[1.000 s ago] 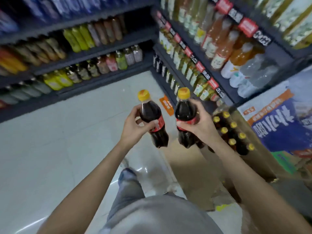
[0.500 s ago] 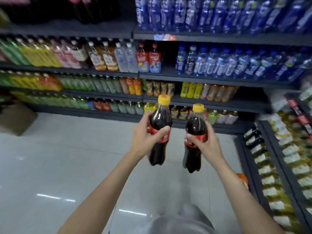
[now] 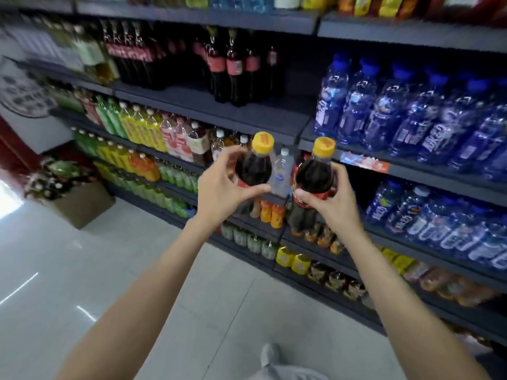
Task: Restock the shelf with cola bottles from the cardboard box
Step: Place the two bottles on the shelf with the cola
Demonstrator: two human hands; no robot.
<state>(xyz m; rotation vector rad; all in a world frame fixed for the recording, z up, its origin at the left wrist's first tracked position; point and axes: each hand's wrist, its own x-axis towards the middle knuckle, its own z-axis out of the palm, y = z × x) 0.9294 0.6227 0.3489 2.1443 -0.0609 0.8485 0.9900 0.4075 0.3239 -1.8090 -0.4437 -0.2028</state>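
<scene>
Two cola bottles being held up in front of the shelving, side by side and apart from one another, both upright with a slight lean toward the camera. Left cola bottle (image 3: 253,167) showing a yellow cap, dark liquid and a red label band mostly hidden by fingers; right cola bottle (image 3: 314,176) showing the same yellow cap and a red label at mid-body. Left hand (image 3: 219,192) gripping the left one, thumb curling across the front of the label and fingers wrapping behind the shoulder. Right hand (image 3: 333,200) gripping the right one, thumb lying across the red label, fingers curling round the far side. Both bare forearms reaching up from the bottom edge of the view.

Hovering level with the dark grey shelf (image 3: 247,116) above and behind them, that board standing partly bare at its front. Further back on that board, tall cola bottles with red labels (image 3: 236,69) standing in a cluster. To the right, rows of blue water bottles (image 3: 406,111) filling two levels. Directly behind the gap between the two held bottles, a small clear bottle with a white cap (image 3: 281,174) showing. To the left, green, yellow and orange drink bottles (image 3: 137,127) lining the lower levels, blurred. Far left on the pale tiled floor (image 3: 82,270), a brown cardboard box (image 3: 79,205) sitting against the shelving base, contents too blurred for telling.
</scene>
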